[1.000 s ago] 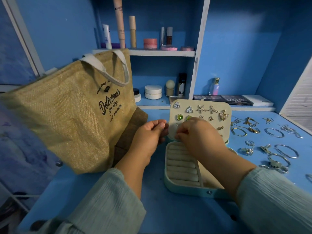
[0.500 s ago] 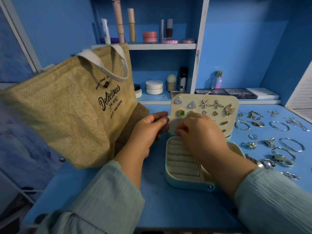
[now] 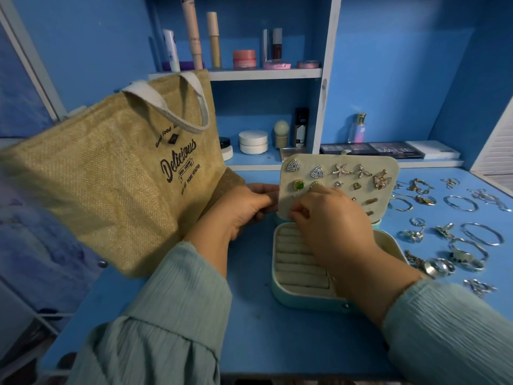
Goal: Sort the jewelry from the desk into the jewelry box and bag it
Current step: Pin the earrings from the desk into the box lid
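— Where were the hands?
— Both sleeved forearms reached toward twelve o'clock. The left hand point(image 3: 244, 208) sat at nine o'clock of the right, fingers curled, tips pointing at three.
— And the right hand point(image 3: 330, 215)?
— Knuckles up, fingertips point(image 3: 298, 213) pinched together at its ten o'clock edge.

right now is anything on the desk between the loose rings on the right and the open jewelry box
Nothing visible does. The loose rings lie on bare blue desk just right of the jewelry box, whose base is open. Only the right hand reaches over the box toward its raised lid panel.
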The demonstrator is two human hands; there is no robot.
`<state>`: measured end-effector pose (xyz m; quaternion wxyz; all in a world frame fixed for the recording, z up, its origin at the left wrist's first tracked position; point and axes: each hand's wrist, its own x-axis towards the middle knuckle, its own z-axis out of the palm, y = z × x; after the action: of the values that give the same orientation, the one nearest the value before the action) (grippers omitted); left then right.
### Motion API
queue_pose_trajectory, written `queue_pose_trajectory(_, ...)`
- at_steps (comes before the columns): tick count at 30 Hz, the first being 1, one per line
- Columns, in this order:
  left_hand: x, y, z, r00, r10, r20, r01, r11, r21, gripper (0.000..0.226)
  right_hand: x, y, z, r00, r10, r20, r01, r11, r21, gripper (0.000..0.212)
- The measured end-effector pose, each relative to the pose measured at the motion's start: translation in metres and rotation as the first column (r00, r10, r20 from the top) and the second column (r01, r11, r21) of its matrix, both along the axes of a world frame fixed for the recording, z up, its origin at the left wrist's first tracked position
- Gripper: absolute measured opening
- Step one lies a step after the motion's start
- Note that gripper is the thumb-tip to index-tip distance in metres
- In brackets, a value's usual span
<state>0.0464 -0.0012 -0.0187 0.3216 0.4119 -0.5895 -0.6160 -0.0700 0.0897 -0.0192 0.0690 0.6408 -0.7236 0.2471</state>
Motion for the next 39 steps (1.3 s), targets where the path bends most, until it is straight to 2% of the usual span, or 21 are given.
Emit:
queue_pose_trajectory(8, -0.003, -0.012, 0.002, 0.996, -0.064, 0.068, 0.067, 0.997, -0.042, 0.028, -0.001, 0.0, 0.001, 1.0, 0.004, 0.015, -0.005, 1.0, 0.016, 0.021)
queue_pose_trajectory(26, -0.004, -0.015, 0.002, 0.989, -0.072, 0.132, 0.089, 0.988, -0.125, 0.03, 0.001, -0.001, 0.0, 1.0, -0.014, 0.026, 0.013, 1.0, 0.021, 0.021)
queue_pose_trajectory(39, -0.005, -0.016, 0.007, 0.983, -0.113, 0.144, 0.125, 0.989, -0.076, 0.028, 0.003, 0.0, 0.002, 0.999, -0.017, 0.029, 0.016, 0.999, 0.034, 0.02)
